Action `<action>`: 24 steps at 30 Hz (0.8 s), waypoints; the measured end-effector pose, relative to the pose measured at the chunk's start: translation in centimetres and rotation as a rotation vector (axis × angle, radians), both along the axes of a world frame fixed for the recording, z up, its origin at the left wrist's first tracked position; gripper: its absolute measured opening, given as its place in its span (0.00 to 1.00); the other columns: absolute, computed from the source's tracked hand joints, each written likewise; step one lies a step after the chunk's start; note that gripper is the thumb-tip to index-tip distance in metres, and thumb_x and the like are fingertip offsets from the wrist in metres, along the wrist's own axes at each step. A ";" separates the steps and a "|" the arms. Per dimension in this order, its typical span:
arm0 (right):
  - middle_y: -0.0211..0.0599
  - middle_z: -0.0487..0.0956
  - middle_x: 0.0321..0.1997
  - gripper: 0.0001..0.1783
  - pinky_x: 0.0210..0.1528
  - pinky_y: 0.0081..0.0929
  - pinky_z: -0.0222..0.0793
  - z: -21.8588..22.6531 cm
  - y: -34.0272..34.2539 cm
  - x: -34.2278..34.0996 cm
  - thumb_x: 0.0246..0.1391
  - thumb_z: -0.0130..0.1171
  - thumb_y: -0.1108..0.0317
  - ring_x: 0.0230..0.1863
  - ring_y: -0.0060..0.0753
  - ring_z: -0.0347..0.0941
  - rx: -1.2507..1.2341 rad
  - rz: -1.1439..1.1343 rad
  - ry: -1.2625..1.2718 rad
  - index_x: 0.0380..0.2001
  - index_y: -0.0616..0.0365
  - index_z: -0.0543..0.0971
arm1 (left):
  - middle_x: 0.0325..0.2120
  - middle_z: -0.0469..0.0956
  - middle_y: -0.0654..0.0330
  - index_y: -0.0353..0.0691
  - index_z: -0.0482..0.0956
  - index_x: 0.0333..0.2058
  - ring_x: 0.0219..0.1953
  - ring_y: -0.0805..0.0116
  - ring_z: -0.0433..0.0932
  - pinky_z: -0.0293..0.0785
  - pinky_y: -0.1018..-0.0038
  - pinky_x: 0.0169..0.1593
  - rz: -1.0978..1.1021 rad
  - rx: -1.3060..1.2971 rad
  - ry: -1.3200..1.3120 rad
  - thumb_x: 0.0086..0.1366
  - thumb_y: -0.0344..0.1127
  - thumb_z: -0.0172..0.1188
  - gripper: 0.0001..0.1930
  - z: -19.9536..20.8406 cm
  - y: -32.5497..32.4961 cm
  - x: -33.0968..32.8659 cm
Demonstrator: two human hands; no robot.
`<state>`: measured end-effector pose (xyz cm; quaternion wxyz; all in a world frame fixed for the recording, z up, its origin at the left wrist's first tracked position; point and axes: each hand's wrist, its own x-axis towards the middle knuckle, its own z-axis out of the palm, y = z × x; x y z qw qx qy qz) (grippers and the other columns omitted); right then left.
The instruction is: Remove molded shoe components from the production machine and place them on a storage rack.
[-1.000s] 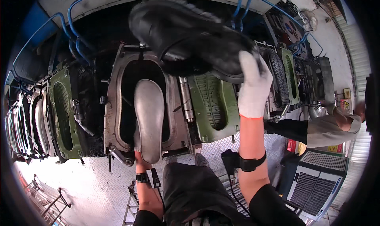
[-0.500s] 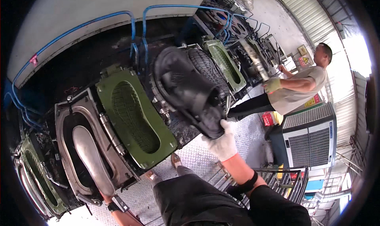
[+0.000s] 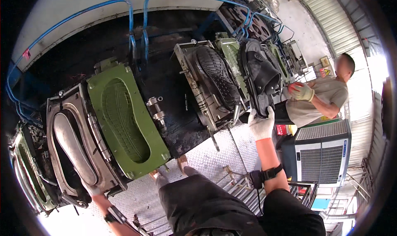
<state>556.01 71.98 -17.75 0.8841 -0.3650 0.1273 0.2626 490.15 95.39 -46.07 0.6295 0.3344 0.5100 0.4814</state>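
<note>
A black sandal (image 3: 262, 72) with broad straps stands on end in my white-gloved right hand (image 3: 261, 126), which grips it at its lower end. It hangs over the moulds at the right, partly covering a green one. My left hand (image 3: 93, 190) is at the near end of the metal mould frame (image 3: 53, 141), by the silver foot-shaped last (image 3: 74, 147); blur hides its fingers. Beside that lies an open green sole mould (image 3: 159, 147) with a tread-patterned hollow. A black treaded sole (image 3: 215, 72) lies in another mould, left of the sandal.
A co-worker (image 3: 320, 99) with gloved hands stands at the right, near the sandal. Blue pipe rails (image 3: 82, 10) arch behind the moulds. Below lie a patterned metal floor (image 3: 206, 153) and a metal rack (image 3: 233, 186). A large grey cooling unit (image 3: 320, 157) stands at the right.
My right hand has carried the sandal to the right, uncovering the mould with the treaded sole. My left hand has moved up along the near end of the metal frame. The co-worker's gloved hand has shifted.
</note>
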 end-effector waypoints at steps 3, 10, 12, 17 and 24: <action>0.35 0.82 0.45 0.18 0.41 0.34 0.80 -3.2 0.1 3.9 0.54 0.58 0.56 0.43 0.37 0.79 -0.049 -0.033 0.051 0.43 0.56 0.79 | 0.62 0.62 0.50 0.40 0.57 0.65 0.61 0.57 0.66 0.62 0.62 0.64 0.318 -0.242 -0.141 0.70 0.52 0.45 0.32 10.3 -4.3 9.8; 0.39 0.80 0.47 0.22 0.46 0.31 0.79 -8.2 -1.5 6.3 0.61 0.50 0.51 0.47 0.39 0.77 -0.220 0.153 0.162 0.48 0.58 0.76 | 0.41 0.80 0.51 0.34 0.76 0.44 0.42 0.59 0.79 0.75 0.67 0.43 -0.138 -0.461 -0.079 0.70 0.51 0.47 0.23 14.8 -23.1 22.1; 0.38 0.75 0.53 0.28 0.48 0.30 0.77 -6.7 -2.0 5.7 0.60 0.51 0.43 0.53 0.38 0.73 -0.268 0.217 0.231 0.50 0.57 0.74 | 0.40 0.80 0.55 0.32 0.76 0.45 0.41 0.65 0.79 0.76 0.71 0.44 -0.322 -0.602 -0.033 0.70 0.43 0.49 0.18 18.9 -20.7 31.9; 0.40 0.72 0.47 0.28 0.43 0.36 0.74 -6.5 -5.3 4.1 0.63 0.45 0.44 0.48 0.43 0.72 -0.456 0.605 0.139 0.50 0.58 0.69 | 0.47 0.75 0.61 0.41 0.72 0.56 0.47 0.72 0.75 0.70 0.74 0.51 -0.232 -0.344 0.031 0.68 0.47 0.54 0.23 13.7 -11.4 49.0; 0.44 0.72 0.56 0.25 0.56 0.38 0.68 -6.8 -4.1 2.9 0.61 0.51 0.61 0.55 0.39 0.70 -0.446 1.027 -0.275 0.57 0.62 0.65 | 0.43 0.77 0.53 0.39 0.71 0.51 0.45 0.61 0.73 0.69 0.64 0.49 -0.386 0.039 -0.835 0.67 0.52 0.51 0.24 13.5 7.1 48.2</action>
